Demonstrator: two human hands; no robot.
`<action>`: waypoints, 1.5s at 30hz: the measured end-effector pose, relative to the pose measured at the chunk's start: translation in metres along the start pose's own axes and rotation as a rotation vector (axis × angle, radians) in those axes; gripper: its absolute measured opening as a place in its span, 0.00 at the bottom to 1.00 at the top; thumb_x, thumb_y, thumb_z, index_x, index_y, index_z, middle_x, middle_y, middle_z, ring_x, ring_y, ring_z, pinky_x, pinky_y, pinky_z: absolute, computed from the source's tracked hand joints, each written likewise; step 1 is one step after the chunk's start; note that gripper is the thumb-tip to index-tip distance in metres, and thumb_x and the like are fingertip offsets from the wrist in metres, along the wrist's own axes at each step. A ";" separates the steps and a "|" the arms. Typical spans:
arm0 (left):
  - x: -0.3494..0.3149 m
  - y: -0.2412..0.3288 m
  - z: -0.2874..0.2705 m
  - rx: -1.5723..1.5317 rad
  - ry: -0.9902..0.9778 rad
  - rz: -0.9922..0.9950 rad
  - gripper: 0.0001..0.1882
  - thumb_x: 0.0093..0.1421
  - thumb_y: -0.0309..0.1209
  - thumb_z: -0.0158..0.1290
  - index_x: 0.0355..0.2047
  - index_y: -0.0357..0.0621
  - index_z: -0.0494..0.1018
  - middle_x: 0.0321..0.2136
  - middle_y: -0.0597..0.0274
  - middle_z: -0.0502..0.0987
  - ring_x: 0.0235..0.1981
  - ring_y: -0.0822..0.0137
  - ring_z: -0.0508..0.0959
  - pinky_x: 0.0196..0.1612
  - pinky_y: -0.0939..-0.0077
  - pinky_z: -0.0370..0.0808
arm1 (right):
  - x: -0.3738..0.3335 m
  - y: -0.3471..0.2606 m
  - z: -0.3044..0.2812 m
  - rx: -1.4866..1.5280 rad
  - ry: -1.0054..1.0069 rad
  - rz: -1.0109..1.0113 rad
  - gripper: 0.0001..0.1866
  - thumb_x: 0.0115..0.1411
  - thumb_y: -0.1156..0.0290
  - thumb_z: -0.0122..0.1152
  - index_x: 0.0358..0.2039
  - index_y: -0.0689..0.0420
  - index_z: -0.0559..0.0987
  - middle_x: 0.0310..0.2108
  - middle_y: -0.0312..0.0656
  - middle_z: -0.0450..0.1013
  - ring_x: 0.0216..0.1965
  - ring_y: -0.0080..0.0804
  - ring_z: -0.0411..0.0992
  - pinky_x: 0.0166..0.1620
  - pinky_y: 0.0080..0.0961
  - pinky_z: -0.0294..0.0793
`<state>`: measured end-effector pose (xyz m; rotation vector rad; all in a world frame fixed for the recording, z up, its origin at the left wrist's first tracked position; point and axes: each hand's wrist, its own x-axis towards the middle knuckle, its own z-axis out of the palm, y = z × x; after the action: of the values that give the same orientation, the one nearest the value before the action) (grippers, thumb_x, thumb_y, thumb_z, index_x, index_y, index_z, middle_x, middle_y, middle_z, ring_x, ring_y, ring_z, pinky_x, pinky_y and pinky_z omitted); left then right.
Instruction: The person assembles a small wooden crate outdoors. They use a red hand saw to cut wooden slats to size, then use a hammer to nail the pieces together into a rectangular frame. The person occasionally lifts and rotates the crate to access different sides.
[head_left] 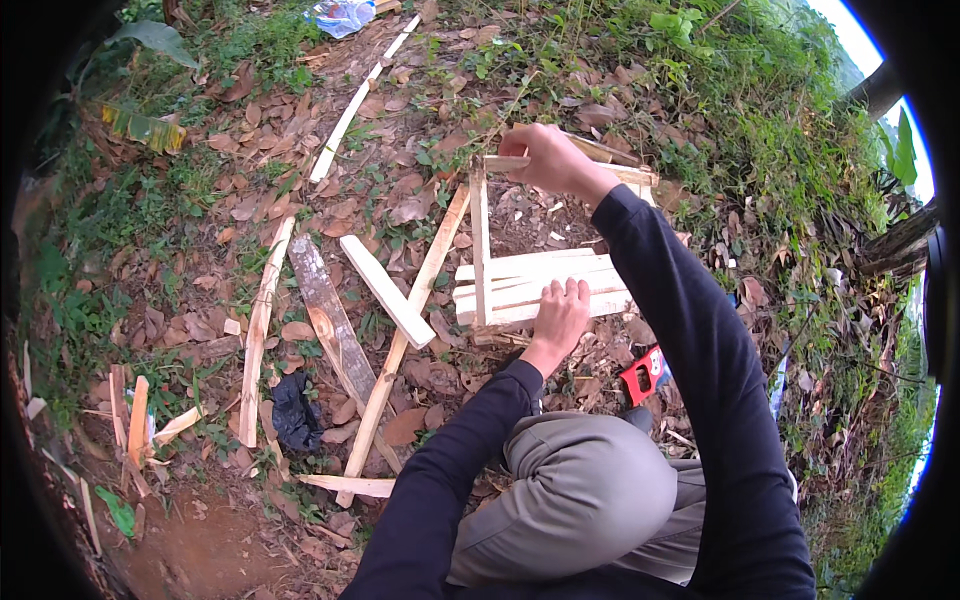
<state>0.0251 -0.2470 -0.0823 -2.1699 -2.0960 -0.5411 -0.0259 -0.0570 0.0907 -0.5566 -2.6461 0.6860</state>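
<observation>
A small wooden frame of pale strips stands on the leafy ground before me, with several pale slats (535, 268) across its near side and an upright strip (481, 240) at its left. My left hand (562, 318) is closed over the edge of the slats, its fingertips partly hidden. At the frame's far left corner, my right hand (553, 160) pinches a short wooden strip (505, 162) lying level against the top of the upright. Behind that hand, more strips (630, 174) form the far side.
Left of the frame lie a short pale board (387, 290), a long strip (408, 340), a bark-covered board (335, 325) and another strip (265, 340). A red-handled saw (645, 376) rests near my knee. A black plastic bag (296, 412) and wood offcuts lie farther left.
</observation>
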 end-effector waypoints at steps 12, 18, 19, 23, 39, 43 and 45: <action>-0.034 -0.013 0.020 0.070 -0.229 0.049 0.30 0.58 0.32 0.56 0.62 0.43 0.66 0.60 0.51 0.69 0.62 0.50 0.67 0.65 0.48 0.63 | -0.100 -0.026 0.006 -0.036 -0.145 0.079 0.15 0.44 0.79 0.74 0.31 0.61 0.75 0.28 0.46 0.78 0.33 0.46 0.78 0.37 0.37 0.75; -0.109 -0.020 -0.040 -0.748 -0.520 -0.189 0.14 0.59 0.40 0.58 0.39 0.45 0.82 0.30 0.53 0.83 0.34 0.55 0.83 0.40 0.64 0.78 | -0.139 -0.025 0.063 0.113 0.009 0.061 0.13 0.47 0.76 0.71 0.30 0.60 0.74 0.28 0.47 0.77 0.34 0.50 0.78 0.38 0.39 0.76; -0.114 -0.030 -0.044 -0.751 -0.439 -0.276 0.13 0.60 0.39 0.58 0.39 0.44 0.82 0.29 0.54 0.83 0.32 0.57 0.84 0.38 0.65 0.78 | -0.138 -0.021 0.061 0.181 0.035 0.105 0.14 0.48 0.74 0.72 0.30 0.60 0.74 0.29 0.47 0.78 0.35 0.49 0.78 0.39 0.39 0.76; -0.107 -0.080 -0.070 -0.740 0.012 -0.652 0.11 0.61 0.34 0.58 0.40 0.42 0.82 0.28 0.54 0.83 0.29 0.61 0.84 0.34 0.66 0.79 | -0.140 -0.010 0.045 0.081 0.017 0.202 0.17 0.52 0.60 0.73 0.36 0.57 0.80 0.28 0.45 0.79 0.31 0.45 0.79 0.38 0.36 0.77; -0.037 -0.129 -0.065 -0.339 -0.076 -0.347 0.20 0.58 0.40 0.60 0.22 0.31 0.76 0.21 0.43 0.78 0.25 0.45 0.81 0.31 0.55 0.76 | -0.139 -0.010 0.036 0.369 -0.213 0.410 0.07 0.50 0.71 0.72 0.29 0.59 0.86 0.26 0.45 0.81 0.29 0.36 0.81 0.35 0.30 0.79; -0.046 -0.120 -0.063 -0.463 0.013 -0.363 0.20 0.59 0.38 0.60 0.20 0.31 0.75 0.19 0.42 0.77 0.22 0.47 0.80 0.27 0.58 0.74 | -0.144 -0.009 0.043 0.321 -0.152 0.230 0.06 0.54 0.74 0.69 0.31 0.61 0.86 0.23 0.40 0.80 0.19 0.26 0.78 0.27 0.24 0.77; -0.046 -0.122 -0.062 -0.432 0.057 -0.325 0.20 0.59 0.37 0.61 0.19 0.31 0.75 0.18 0.45 0.76 0.19 0.50 0.79 0.25 0.60 0.72 | -0.141 -0.013 0.040 0.350 -0.164 0.245 0.06 0.53 0.74 0.69 0.31 0.60 0.86 0.23 0.41 0.81 0.21 0.29 0.79 0.30 0.25 0.77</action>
<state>-0.1072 -0.3013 -0.0609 -1.9637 -2.5031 -1.1666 0.0754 -0.1466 0.0324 -0.7531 -2.5367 1.2870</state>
